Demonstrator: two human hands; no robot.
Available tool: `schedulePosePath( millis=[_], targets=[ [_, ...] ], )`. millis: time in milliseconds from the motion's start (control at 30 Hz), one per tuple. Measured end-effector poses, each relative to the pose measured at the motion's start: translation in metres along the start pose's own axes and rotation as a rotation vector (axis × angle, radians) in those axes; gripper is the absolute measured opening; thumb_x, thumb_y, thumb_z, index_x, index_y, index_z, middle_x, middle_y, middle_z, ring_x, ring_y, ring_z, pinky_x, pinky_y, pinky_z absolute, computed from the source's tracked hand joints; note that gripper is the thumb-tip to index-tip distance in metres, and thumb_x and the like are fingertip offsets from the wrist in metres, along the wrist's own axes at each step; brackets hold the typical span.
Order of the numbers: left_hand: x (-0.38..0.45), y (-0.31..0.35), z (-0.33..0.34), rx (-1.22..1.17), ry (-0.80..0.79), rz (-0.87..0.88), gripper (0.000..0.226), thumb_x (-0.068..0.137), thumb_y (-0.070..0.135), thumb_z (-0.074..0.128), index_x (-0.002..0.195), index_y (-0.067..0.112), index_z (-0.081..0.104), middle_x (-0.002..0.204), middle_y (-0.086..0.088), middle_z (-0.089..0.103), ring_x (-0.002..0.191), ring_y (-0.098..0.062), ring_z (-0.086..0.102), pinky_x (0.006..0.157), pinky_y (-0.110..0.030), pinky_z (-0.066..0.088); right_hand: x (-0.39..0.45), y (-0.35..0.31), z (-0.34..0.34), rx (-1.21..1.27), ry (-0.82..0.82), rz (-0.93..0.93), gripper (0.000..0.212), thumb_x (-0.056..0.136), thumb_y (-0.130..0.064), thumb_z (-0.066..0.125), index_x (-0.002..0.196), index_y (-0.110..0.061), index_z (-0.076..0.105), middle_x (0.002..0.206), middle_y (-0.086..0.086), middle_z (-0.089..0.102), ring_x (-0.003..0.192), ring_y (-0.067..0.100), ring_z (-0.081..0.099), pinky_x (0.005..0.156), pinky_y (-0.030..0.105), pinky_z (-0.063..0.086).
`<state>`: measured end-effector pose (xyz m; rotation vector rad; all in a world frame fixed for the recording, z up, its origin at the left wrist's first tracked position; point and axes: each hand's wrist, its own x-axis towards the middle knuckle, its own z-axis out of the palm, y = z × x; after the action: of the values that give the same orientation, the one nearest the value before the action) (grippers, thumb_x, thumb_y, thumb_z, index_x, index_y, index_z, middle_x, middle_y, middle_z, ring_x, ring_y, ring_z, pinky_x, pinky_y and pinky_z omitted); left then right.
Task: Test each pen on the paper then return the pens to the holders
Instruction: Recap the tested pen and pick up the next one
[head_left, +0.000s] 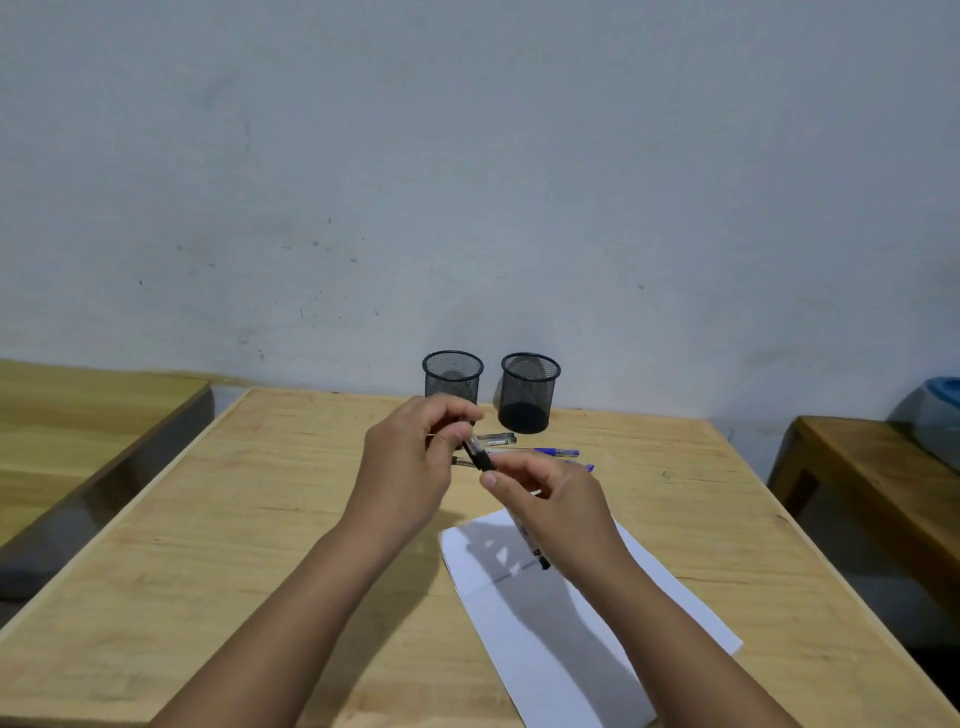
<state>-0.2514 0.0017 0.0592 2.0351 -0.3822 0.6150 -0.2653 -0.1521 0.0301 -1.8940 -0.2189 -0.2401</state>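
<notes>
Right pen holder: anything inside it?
The right pen holder looks empty: through the mesh only its dark base shows, with no pens sticking above the rim. Loose pens lie on the table in front. Anything small lying flat on the base could not be seen.

Left holder's (452, 375) base and loose pens (524, 451) behind hands.

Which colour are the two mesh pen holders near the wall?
Both mesh holders, left and right, are black; the head view shows it.

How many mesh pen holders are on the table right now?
2: left holder stands at the table's far edge, partly behind the left hand; right holder stands beside it, apart.
</notes>
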Motion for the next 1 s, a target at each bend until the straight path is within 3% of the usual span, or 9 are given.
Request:
schedulePosePath(
  millis=[167, 367, 600, 767, 1000],
  targets=[
    [0.007, 0.005, 0.014, 0.039, 0.009, 0.050, 0.027, 0.086, 0.016, 0.059, 0.113, 0.023, 0.062, 0.101, 0.000, 0.066, 0.091, -0.014, 0.060, 0.078, -0.014, 0.039, 0.003, -0.006, -0.013, -0.057, 0.052, -0.024, 0.014, 0.083, -0.019, 0.068, 0.093, -0.025, 0.074, 0.077, -0.015, 0.070, 0.069, -0.009, 0.058, 0.065, 0.005, 0.041],
    [0.006, -0.005, 0.052, 0.255, -0.206, -0.018, 0.037, 0.094, 0.030, 0.045, 0.125, 0.009, 0.049, 0.129, -0.009, 0.050, 0.124, -0.024, 0.038, 0.098, -0.029, 0.031, -0.009, -0.005, -0.051, -0.224, 0.216, 0.079, 0.007, 0.081, -0.022, 0.068, 0.082, -0.028, 0.071, 0.067, -0.015, 0.066, 0.061, -0.006, 0.056, 0.060, 0.008, 0.040],
    [-0.008, 0.038, 0.105, 0.482, -0.396, 0.205, 0.044, 0.098, 0.038, 0.028, 0.121, 0.005, 0.045, 0.122, -0.012, 0.050, 0.118, -0.027, 0.040, 0.096, -0.033, 0.033, -0.049, -0.010, -0.114, -0.414, 0.468, 0.176, 0.003, 0.081, -0.026, 0.068, 0.079, -0.024, 0.068, 0.072, -0.010, 0.067, 0.071, 0.005, 0.060, 0.065, 0.018, 0.042],
    [-0.043, 0.088, 0.148, 0.419, -0.477, 0.340, 0.046, 0.098, 0.037, 0.030, 0.124, 0.001, 0.043, 0.125, -0.017, 0.050, 0.120, -0.029, 0.040, 0.100, -0.035, 0.033, -0.101, -0.005, -0.160, -0.511, 0.627, 0.234, 0.015, 0.082, -0.031, 0.067, 0.091, -0.021, 0.071, 0.082, -0.006, 0.071, 0.080, 0.010, 0.063, 0.077, 0.029, 0.050],
    [-0.122, 0.128, 0.217, 0.303, -0.573, 0.409, 0.046, 0.096, 0.036, 0.034, 0.128, 0.004, 0.043, 0.130, -0.016, 0.050, 0.122, -0.028, 0.041, 0.104, -0.035, 0.033, -0.180, 0.032, -0.217, -0.504, 0.720, 0.340, 0.026, 0.080, -0.036, 0.066, 0.102, -0.022, 0.069, 0.087, -0.011, 0.069, 0.085, 0.006, 0.063, 0.081, 0.031, 0.054]
  ],
)
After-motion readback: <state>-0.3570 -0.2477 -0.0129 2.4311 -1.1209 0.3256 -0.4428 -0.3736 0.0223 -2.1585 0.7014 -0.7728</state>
